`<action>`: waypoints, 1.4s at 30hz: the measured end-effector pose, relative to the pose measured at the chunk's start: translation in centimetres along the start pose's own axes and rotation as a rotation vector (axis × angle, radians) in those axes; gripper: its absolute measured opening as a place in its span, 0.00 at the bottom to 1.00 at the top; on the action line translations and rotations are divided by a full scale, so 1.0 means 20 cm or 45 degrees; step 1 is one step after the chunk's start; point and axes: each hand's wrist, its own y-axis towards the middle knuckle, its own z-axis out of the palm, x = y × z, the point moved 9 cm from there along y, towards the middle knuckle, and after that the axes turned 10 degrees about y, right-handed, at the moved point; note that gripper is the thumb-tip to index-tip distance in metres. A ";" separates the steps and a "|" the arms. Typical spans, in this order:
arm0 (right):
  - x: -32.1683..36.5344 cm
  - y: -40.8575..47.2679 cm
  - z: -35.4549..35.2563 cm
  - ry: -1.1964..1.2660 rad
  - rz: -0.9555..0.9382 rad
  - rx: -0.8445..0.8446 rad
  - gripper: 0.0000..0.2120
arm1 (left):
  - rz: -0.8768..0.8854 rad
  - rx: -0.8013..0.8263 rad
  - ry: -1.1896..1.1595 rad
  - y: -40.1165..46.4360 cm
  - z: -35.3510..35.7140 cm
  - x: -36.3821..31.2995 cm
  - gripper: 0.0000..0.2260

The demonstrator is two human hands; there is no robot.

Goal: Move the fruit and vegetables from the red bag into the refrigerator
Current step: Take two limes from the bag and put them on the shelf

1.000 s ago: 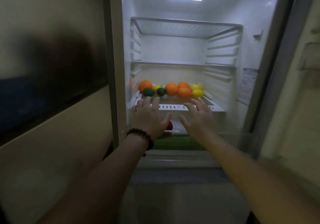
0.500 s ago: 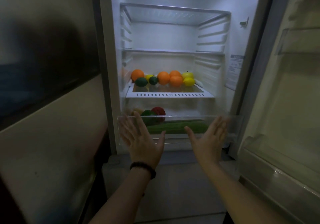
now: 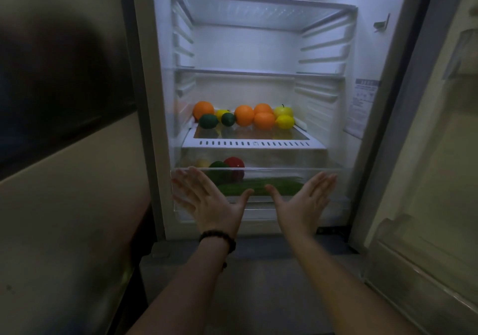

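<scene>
I'm looking straight into the open refrigerator [image 3: 382, 81], and the only writing is a sticker [image 3: 363, 104] on the right inner wall, its print too small to read. My left hand [image 3: 209, 200] and right hand [image 3: 302, 200] are both spread flat, fingers straight, palms toward the front of the clear drawer [image 3: 261, 205] at the bottom; whether they touch it I cannot tell. They grip nothing. A dark beaded bracelet [image 3: 217, 239] sits on the left wrist.

The fruit is on the lowest shelf [image 3: 253, 143], pushed to the far side: oranges [image 3: 244, 115], lemons [image 3: 285, 121], dark green limes [image 3: 208, 121] and a yellow apple [image 3: 283, 110]. The near strip of that shelf is bare glass. In the drawer, a red pepper [image 3: 234, 164] and a green one [image 3: 217, 166] lie at the left, long cucumbers [image 3: 271, 186] along the front.

The two upper shelves give open room. The door [image 3: 426, 179] stands open at the right, its bins near my right forearm.

Compared with half a second ago, the hands have spread further apart along the drawer front, and the drawer looks pushed further in.
</scene>
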 end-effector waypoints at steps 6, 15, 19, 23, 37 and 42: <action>0.00 0.11 0.11 0.054 0.002 0.002 0.61 | -0.021 0.089 0.036 0.12 0.13 -0.01 0.61; -0.05 0.30 0.33 0.150 0.050 0.050 0.60 | -0.098 0.168 0.081 0.29 0.34 -0.01 0.59; -0.06 0.40 0.39 0.214 0.073 0.033 0.62 | -0.103 0.141 0.087 0.37 0.40 -0.02 0.59; -0.08 0.47 0.47 0.214 0.051 -0.001 0.61 | -0.075 0.071 0.062 0.43 0.46 -0.01 0.59; -0.07 0.51 0.50 0.127 0.034 0.033 0.59 | -0.049 0.168 0.177 0.49 0.51 0.00 0.58; -0.05 0.48 0.40 0.029 0.086 0.199 0.47 | 0.037 0.330 0.236 0.44 0.39 0.04 0.52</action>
